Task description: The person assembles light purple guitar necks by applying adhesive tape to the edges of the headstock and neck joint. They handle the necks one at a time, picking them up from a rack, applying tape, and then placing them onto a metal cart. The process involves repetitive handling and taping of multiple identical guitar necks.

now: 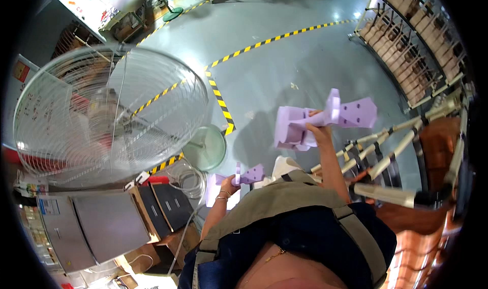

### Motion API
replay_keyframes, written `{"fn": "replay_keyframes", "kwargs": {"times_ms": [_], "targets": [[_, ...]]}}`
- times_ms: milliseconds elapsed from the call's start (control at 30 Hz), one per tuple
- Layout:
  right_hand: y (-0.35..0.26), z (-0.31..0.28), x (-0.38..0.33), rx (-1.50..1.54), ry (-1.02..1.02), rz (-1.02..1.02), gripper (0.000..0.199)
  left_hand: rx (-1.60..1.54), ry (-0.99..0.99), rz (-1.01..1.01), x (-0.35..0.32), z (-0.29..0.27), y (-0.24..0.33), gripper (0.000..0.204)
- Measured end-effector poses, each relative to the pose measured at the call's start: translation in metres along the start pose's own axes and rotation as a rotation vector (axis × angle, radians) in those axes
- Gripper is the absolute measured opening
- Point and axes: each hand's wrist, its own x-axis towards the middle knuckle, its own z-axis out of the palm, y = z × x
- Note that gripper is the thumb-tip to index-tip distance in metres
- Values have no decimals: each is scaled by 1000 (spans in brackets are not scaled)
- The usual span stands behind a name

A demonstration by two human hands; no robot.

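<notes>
My right hand [319, 133] is wrapped round the narrow neck of a lavender molded part [293, 129]. This part has a blocky hollow end, an upright flange and a flat plate with several dark holes. Lower and to the left, my left hand [228, 185] grips a similar lavender molded part [252, 174] by its neck. Its holed plate points right, and its paler blocky end shows below the hand. Both parts are held up over the floor, apart from each other. My fingers are partly hidden by the parts.
A large caged fan [109, 114] on a round green base [205, 148] stands left. Grey cabinets [108, 219] are lower left, with a coiled pale hose [187, 181] beside them. Pipe-frame racks [401, 45] with beige pieces are at right. Striped tape [218, 97] marks the floor.
</notes>
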Motion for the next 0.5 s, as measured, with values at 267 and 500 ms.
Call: {"fn": "replay_keyframes", "kwargs": {"times_ms": [267,500], "targets": [[98,-82,167,10,388,152,46,100,-26,251,194,-20,92,39],[137,-120,305,-148,459,328,49,25,306,77,319,-57,179,43]]}}
